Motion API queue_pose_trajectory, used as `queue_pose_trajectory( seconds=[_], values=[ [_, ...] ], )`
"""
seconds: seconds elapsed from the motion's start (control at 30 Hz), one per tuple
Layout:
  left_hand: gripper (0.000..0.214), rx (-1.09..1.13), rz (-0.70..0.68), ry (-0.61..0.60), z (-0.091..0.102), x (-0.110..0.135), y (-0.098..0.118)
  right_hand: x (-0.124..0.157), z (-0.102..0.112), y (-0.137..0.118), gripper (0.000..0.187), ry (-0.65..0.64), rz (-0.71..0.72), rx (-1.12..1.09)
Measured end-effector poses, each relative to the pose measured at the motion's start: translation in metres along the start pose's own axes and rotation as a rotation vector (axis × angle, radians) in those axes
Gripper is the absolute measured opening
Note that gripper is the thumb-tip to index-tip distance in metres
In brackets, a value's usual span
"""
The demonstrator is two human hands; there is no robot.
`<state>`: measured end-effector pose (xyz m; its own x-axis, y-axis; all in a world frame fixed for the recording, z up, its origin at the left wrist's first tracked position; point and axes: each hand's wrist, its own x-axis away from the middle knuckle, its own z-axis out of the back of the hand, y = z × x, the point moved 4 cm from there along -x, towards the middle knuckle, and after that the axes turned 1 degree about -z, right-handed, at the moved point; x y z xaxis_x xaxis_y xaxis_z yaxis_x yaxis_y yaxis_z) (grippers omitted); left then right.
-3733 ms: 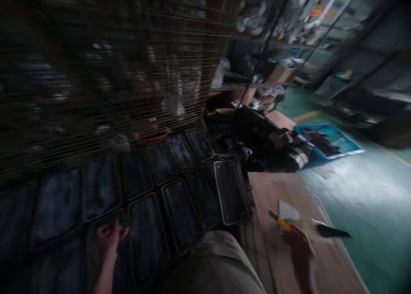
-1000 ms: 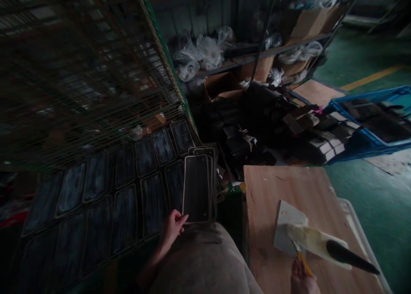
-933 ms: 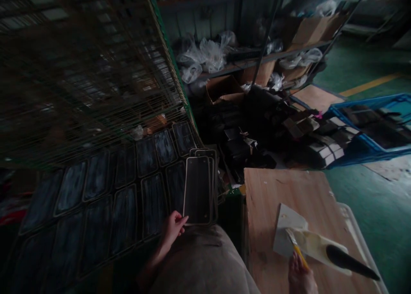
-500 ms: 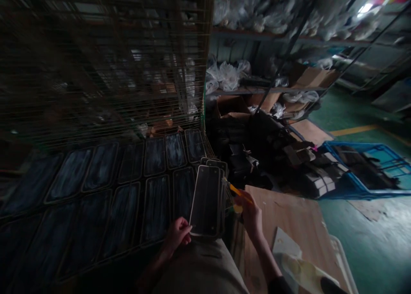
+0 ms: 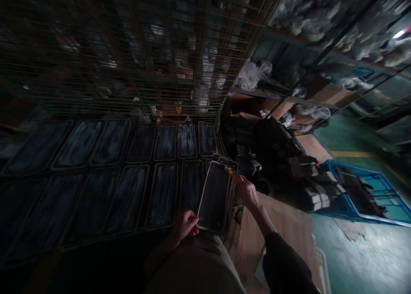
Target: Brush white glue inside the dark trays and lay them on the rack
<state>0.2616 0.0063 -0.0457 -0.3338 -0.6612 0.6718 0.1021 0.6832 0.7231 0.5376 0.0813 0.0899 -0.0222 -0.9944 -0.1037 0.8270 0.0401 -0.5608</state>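
Note:
A dark rectangular panel [image 5: 213, 199] with a pale rim and rounded corners lies on top of a few similar ones, close to my knees. My left hand [image 5: 186, 225] pinches its lower left corner between thumb and fingers. In my right hand [image 5: 248, 192] is an orange-handled brush [image 5: 231, 172], its tip at the panel's upper right corner. The fingers hide most of the handle. To the left, similar panels [image 5: 162, 195] with whitish streaks lie in two rows on a wire rack.
A wire mesh wall [image 5: 180, 84] rises behind the rows. At right are a wooden board [image 5: 276, 234], stacked dark pieces [image 5: 276, 144] and a blue crate [image 5: 353, 208]. Shelves [image 5: 282, 94] with plastic bags and cardboard boxes stand beyond. The scene is dim.
The brush has moved from beside the panel's right edge onto its upper right corner, with my right hand following. My left hand keeps the same corner. The camera view has tilted and shifted.

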Motion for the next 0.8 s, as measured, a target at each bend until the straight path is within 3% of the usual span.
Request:
queue_pose_trajectory(
  seconds=[0.13, 0.37, 0.5, 0.63, 0.8],
  values=[
    [0.041, 0.063, 0.027, -0.005, 0.000, 0.004, 0.002, 0.025, -0.007, -0.011, 0.039, -0.078, 0.010, -0.013],
    [0.040, 0.100, 0.064, -0.024, 0.000, 0.008, 0.006, 0.113, -0.013, -0.046, 0.035, -0.234, 0.009, -0.042],
    [0.038, 0.125, 0.092, -0.023, -0.001, 0.007, 0.005, 0.144, -0.010, -0.065, 0.032, -0.378, -0.054, -0.177],
    [0.035, 0.132, 0.089, -0.021, -0.001, 0.005, 0.004, 0.137, -0.009, -0.063, 0.030, -0.459, -0.132, -0.290],
    [0.034, 0.093, 0.033, 0.001, 0.000, 0.003, 0.004, 0.081, -0.017, -0.031, 0.033, -0.412, -0.133, -0.341]
  ],
)
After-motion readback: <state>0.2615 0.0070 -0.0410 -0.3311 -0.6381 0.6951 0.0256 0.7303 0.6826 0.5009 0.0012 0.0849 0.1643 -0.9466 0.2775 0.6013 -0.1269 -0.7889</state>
